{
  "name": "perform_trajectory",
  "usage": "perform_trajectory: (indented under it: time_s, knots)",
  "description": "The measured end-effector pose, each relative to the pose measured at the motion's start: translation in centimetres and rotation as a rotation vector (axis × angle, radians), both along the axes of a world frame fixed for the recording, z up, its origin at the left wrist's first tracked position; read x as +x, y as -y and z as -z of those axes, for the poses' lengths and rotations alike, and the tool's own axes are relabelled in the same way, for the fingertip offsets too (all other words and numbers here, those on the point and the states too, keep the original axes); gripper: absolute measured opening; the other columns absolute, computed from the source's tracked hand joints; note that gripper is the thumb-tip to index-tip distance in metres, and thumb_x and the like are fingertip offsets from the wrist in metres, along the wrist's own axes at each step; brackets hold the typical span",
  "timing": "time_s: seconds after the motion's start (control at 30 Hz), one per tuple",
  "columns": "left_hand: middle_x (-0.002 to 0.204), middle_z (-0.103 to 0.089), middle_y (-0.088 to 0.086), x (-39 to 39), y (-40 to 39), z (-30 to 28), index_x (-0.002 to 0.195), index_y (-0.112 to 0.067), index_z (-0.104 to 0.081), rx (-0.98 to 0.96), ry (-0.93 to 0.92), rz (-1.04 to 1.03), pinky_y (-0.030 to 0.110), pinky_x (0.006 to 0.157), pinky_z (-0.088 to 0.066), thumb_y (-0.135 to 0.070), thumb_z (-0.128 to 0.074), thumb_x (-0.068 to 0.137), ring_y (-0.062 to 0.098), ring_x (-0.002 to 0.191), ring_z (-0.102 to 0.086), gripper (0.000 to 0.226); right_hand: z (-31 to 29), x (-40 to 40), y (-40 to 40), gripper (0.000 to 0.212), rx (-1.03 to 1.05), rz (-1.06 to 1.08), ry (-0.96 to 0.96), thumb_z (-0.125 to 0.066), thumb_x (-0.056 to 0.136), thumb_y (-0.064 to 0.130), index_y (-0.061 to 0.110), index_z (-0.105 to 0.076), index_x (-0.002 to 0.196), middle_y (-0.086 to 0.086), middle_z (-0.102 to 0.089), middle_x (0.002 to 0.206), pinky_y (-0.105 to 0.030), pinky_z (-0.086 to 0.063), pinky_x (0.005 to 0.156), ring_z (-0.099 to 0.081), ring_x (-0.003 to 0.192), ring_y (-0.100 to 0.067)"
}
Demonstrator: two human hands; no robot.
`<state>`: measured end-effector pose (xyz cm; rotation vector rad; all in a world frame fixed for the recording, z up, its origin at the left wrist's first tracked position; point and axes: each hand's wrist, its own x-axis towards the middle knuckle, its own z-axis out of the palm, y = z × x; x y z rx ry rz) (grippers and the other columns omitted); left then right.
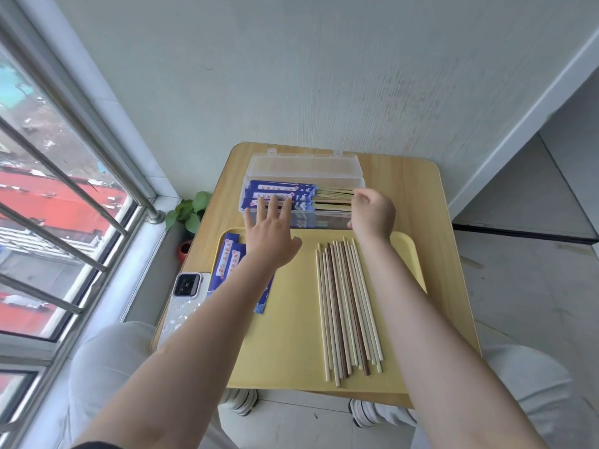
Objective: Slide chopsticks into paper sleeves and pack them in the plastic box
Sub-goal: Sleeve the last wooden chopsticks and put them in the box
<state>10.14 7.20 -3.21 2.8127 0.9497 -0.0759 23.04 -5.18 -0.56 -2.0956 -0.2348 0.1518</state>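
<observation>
Reaching over the plastic box (301, 168), the left hand (270, 233) lies spread with fingers straight on the sleeved chopsticks (282, 193), apparently to settle them flat. The right hand (372, 210) is loosely curled by their bare ends; whether it pinches one, I cannot tell. Loose chopsticks (346, 306) and empty paper sleeves (228, 260) wait on the yellow tray (291, 351).

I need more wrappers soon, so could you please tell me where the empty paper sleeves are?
The empty paper sleeves lie at the yellow tray's left edge, partly under the left forearm, beside the phone.
</observation>
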Motion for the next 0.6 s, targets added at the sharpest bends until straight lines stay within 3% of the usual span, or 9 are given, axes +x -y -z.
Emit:
perform_trajectory:
  time_s: [0.07,0.2,0.27,0.37,0.4,0.47,0.53,0.6]
  knots:
    - [0.167,-0.007,0.004,-0.2,0.2,0.4,0.159,-0.027,-0.005,0.015,0.003,-0.011,0.058,0.121,-0.001,-0.044,-0.057,0.092,0.031,0.154,0.003,0.086,0.1,-0.5,0.2,0.032,-0.151,-0.163,0.109,-0.047,0.098,0.014,0.01,-0.074,0.115,-0.005,-0.073,0.113,-0.031,-0.055,0.083,-0.069,0.099,-0.026]
    - [0.166,-0.01,0.004,-0.2,0.4,0.2,0.159,-0.029,-0.008,0.024,0.017,-0.02,0.06,0.12,-0.005,-0.043,-0.057,0.092,0.03,0.154,-0.002,0.084,0.4,-1.4,0.0,0.031,-0.384,-0.379,0.212,-0.046,0.099,0.016,0.01,-0.069,0.119,-0.003,-0.061,0.132,-0.028,-0.046,0.084,-0.059,0.115,-0.022]
    - [0.167,-0.005,0.006,-0.4,0.3,-0.1,0.159,-0.03,-0.007,-0.002,0.018,-0.022,0.058,0.12,-0.003,-0.044,-0.057,0.093,0.03,0.154,0.001,0.084,0.4,-2.1,0.1,0.034,-0.362,-0.351,0.253,-0.045,0.1,0.015,0.01,-0.064,0.127,-0.002,-0.054,0.139,-0.028,-0.044,0.082,-0.058,0.115,-0.02]
    - [0.167,0.002,0.01,-1.4,0.9,-0.3,0.159,-0.028,-0.007,-0.001,0.082,-0.052,0.053,0.122,-0.003,-0.042,-0.055,0.094,0.031,0.154,0.004,0.083,0.1,-3.7,0.3,0.029,-0.294,-0.319,0.294,-0.047,0.099,0.013,0.012,-0.063,0.123,-0.003,-0.053,0.13,-0.03,-0.046,0.072,-0.061,0.095,-0.023]
    - [0.164,-0.01,0.013,-2.0,1.3,-0.3,0.157,-0.026,-0.016,0.016,0.14,-0.075,0.05,0.121,-0.013,-0.039,-0.056,0.093,0.033,0.152,-0.008,0.076,0.2,-4.2,0.4,0.026,-0.286,-0.337,0.282,-0.048,0.098,0.012,0.012,-0.063,0.118,-0.003,-0.055,0.124,-0.031,-0.046,0.069,-0.06,0.091,-0.023]
    - [0.142,-0.04,0.014,-3.6,2.1,-0.2,0.139,-0.017,-0.044,-0.004,0.249,-0.166,0.044,0.104,-0.035,-0.027,-0.056,0.092,0.034,0.131,-0.04,0.05,0.9,-5.5,0.6,0.016,-0.364,-0.42,0.207,-0.049,0.098,0.015,0.014,-0.063,0.105,-0.002,-0.062,0.107,-0.033,-0.048,0.068,-0.06,0.087,-0.022]
    - [0.123,-0.051,0.012,-5.1,2.7,0.3,0.116,-0.01,-0.056,-0.065,0.213,-0.269,0.04,0.09,-0.041,-0.02,-0.053,0.092,0.032,0.114,-0.049,0.026,2.0,-6.8,0.9,0.014,-0.574,-0.534,0.108,-0.051,0.095,0.02,0.014,-0.063,0.1,-0.004,-0.065,0.1,-0.032,-0.047,0.069,-0.062,0.089,-0.026]
    - [0.117,-0.053,0.011,-6.4,3.3,1.1,0.107,-0.009,-0.057,-0.087,0.091,-0.303,0.038,0.081,-0.041,-0.017,-0.052,0.091,0.032,0.113,-0.05,0.019,3.0,-8.1,1.3,0.017,-0.76,-0.597,0.058,-0.054,0.094,0.022,0.012,-0.064,0.104,-0.007,-0.066,0.105,-0.03,-0.044,0.07,-0.064,0.096,-0.03]
